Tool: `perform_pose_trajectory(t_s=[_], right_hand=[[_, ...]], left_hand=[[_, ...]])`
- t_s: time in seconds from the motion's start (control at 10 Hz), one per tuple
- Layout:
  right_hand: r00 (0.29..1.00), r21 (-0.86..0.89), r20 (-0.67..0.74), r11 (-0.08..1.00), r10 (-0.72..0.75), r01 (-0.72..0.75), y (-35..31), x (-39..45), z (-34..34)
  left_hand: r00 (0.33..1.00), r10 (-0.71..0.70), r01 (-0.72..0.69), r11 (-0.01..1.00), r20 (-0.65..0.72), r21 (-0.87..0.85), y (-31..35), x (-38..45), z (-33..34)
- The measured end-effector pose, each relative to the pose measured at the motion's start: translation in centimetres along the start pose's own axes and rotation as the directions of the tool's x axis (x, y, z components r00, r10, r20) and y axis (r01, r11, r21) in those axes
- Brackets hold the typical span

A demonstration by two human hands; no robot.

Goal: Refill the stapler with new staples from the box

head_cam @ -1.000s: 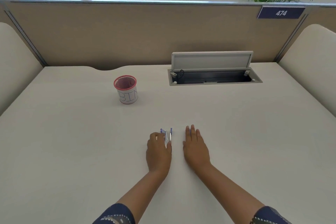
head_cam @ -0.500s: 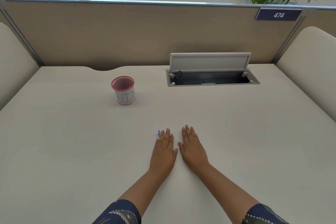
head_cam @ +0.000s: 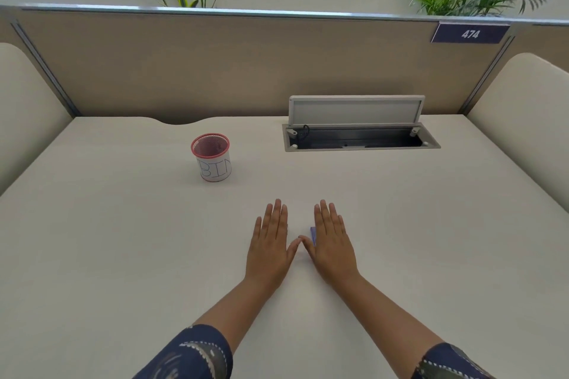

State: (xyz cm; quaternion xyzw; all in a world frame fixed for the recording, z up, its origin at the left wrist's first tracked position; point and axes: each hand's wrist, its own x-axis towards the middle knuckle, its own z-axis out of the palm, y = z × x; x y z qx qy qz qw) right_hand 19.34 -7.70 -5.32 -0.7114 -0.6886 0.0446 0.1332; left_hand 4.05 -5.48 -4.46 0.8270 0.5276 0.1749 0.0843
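Observation:
Both hands lie flat, palms down, on the pale desk, thumbs almost touching. My left hand has its fingers straight and together, and nothing shows under it except a tiny sliver at its right edge. My right hand rests over a small purple-blue thing. Only an edge of it peeks out beside the index finger, above the thumb. I cannot tell whether it is the stapler or the staple box. Neither hand grips anything.
A red-rimmed mesh cup labelled BIN stands at the back left of the hands. An open cable hatch with its lid raised sits at the back right. Partition walls enclose the desk on three sides.
A second ago a blue and silver stapler showed at my left fingertips, with that hand curled. Both hands have since flattened and the stapler is out of sight. A purple edge now shows under my right hand.

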Motion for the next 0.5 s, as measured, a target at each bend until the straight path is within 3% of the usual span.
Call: perform_pose_trajectory(t_s=[0.5], right_hand=[[0.97,-0.035,-0.243,0.999,-0.024,0.016,-1.4,8.2,-9.7]], left_hand=[[0.973,0.038,-0.018,0.996,-0.227,0.087,-0.4,9.4,-9.5]])
